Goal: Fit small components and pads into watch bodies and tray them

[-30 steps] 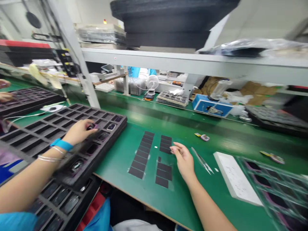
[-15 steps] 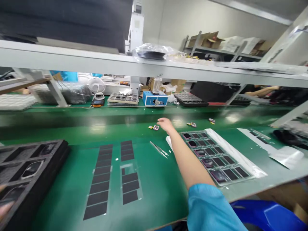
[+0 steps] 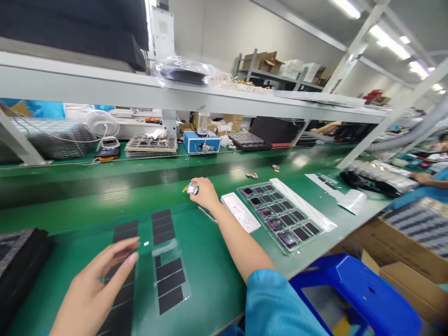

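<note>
While the left hand stands with thumb and fingers apart over black stickers toward the table's near edge, the right hand is farther toward the far edge, its fingers pinched round a small device. A yellow tab shows just left of the device; whether it is lifted cannot be told. Tweezers lie partly hidden by the right wrist.

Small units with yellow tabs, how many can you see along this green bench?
3 in view: one small unit at the right hand, a second unit farther right on the green surface, and a third unit beyond that. Others may be hidden.
</note>
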Motion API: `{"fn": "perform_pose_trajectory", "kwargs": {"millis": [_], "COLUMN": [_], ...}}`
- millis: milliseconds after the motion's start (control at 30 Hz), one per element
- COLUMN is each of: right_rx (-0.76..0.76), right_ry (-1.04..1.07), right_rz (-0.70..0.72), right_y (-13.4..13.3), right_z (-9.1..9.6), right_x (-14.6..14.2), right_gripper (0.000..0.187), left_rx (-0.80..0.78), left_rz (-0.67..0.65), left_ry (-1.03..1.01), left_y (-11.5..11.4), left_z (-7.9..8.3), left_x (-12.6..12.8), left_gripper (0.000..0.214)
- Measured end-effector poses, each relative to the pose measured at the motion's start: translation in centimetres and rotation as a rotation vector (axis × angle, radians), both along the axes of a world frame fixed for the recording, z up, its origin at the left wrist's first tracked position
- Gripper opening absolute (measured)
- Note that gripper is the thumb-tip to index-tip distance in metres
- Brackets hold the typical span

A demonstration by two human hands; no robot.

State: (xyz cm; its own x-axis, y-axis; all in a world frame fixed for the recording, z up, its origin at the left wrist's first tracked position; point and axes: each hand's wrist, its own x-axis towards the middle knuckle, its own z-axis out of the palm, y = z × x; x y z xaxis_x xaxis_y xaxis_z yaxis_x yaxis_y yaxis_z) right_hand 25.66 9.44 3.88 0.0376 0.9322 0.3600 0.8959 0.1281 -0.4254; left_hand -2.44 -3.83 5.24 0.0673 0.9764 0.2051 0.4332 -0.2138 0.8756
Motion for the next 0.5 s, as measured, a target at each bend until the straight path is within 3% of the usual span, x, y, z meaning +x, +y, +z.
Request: {"fn": "perform_pose_trajectory", "kwargs": {"millis": [100, 200, 267, 333, 500], "right_rx": [0.173, 0.189, 0.208, 0.228, 0.126], "right_ry": [0.110, 0.231, 0.318, 0.410, 0.532], "right_rz": [0.361, 0.634, 0.709, 0.725, 0.724], "right_y": [-5.2, -9.5, -11.2, -11.7, -11.4], "right_z": [0.8, 0.5, 0.0, -0.7, -1.2], "right_x": [-3.3, -5.8, -6.7, -7.1, -7.1], "right_gripper": [0.045, 0.046, 0.043, 0.039, 0.042], "left_rx": [-0.252, -0.435, -0.530, -0.569, -0.539], "left_rz": [-0.060, -0.301, -0.496, -0.579, -0.509], "left_ry": [-0.281, -0.537, -0.660, -0.744, -0.877], "left_y": [2.0, 3.0, 2.9, 2.7, 2.2], "left_z": [-0.6, -2.0, -3.1, -4.1, -4.7], "left_x": [1.5, 2.3, 2.4, 2.4, 2.6], "left_gripper": [0.052, 0.055, 0.053, 0.051, 0.052]}}
